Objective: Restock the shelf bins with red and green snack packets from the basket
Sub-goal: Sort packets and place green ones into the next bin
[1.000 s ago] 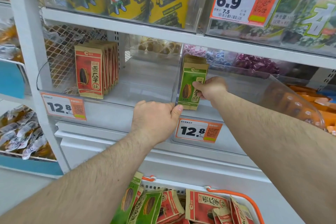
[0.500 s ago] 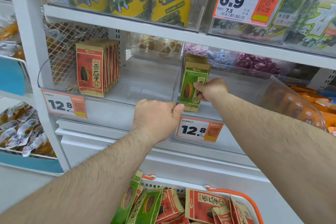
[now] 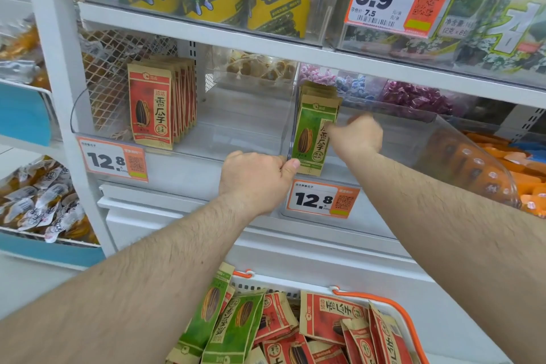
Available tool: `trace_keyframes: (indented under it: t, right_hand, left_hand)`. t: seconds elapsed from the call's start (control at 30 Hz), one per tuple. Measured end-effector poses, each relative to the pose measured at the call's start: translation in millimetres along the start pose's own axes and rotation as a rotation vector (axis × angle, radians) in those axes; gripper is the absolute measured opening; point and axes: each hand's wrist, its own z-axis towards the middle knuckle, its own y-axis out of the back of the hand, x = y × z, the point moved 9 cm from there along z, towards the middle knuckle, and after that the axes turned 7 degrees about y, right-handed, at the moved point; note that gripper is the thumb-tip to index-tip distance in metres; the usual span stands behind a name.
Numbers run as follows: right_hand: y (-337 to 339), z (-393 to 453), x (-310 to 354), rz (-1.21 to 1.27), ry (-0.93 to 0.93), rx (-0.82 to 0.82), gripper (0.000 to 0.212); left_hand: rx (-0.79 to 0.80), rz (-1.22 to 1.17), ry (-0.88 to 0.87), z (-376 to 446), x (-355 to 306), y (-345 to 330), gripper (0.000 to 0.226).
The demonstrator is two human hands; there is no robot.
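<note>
Where the view begins, nearest the viewer, a white basket [image 3: 412, 331] with orange handles holds a loose heap of red packets [image 3: 331, 318] and green packets [image 3: 236, 325], each printed with a sunflower seed.

Farther in, the left hand [image 3: 254, 179] curls its fingers over the front lip of a clear bin [image 3: 245, 139], thumb against the divider. Just right of it, the right hand [image 3: 356, 134], blurred, touches the front of a green stack [image 3: 314, 133] standing upright in the neighbouring bin [image 3: 443, 139]; whether it pinches a packet cannot be told.

Far left in the first bin, a red stack [image 3: 161, 103] stands upright.

As a judgement, the green stack may topple forward once released, since nothing props it.

Orange price tags [image 3: 113, 159] under both bins read 12.8; one higher up reads 6.9, with 7.5 beneath.
</note>
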Motion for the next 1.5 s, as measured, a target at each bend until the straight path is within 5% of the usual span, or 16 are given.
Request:
trace_keyframes:
  t: [0.17, 0.33, 0.5, 0.7, 0.87, 1.03, 1.37, 1.5]
  right_hand:
    - [33, -62, 51, 0.038, 0.42, -0.121, 0.011]
    - [37, -103, 50, 0.003, 0.55, -0.094, 0.009]
    - [46, -71, 21, -0.034, 0.289, -0.032, 0.008]
    - [-12, -50, -17, -0.277, -0.09, 0.636, 0.044]
    - [-56, -53, -42, -0.228, -0.252, 0.947, 0.026]
    - [-76, -46, -41, -0.215, -0.275, 1.011, 0.038]
    - [-70, -17, -26, 0.068, -0.252, 0.818, 0.033]
    - [-85, -29, -36, 0.086, -0.332, 0.909, 0.033]
  left_hand:
    - [0.061, -0.115, -0.017, -3, 1, 2, 0.055]
    - [-0.065, -0.274, -0.033, -30, 12, 27, 0.049]
    - [-0.046, -0.236, -0.045, -40, 25, 30, 0.049]
    - [0.098, -0.241, -0.018, -17, 18, 16, 0.041]
    - [0.124, -0.252, 0.024, 2, 11, 8, 0.04]
    - [0.025, -0.174, 0.053, 4, 10, 1, 0.044]
    - [-0.045, -0.185, 0.058, 7, 10, 0, 0.042]
    - [-0.06, -0.181, 0.056, 5, 9, 2, 0.042]
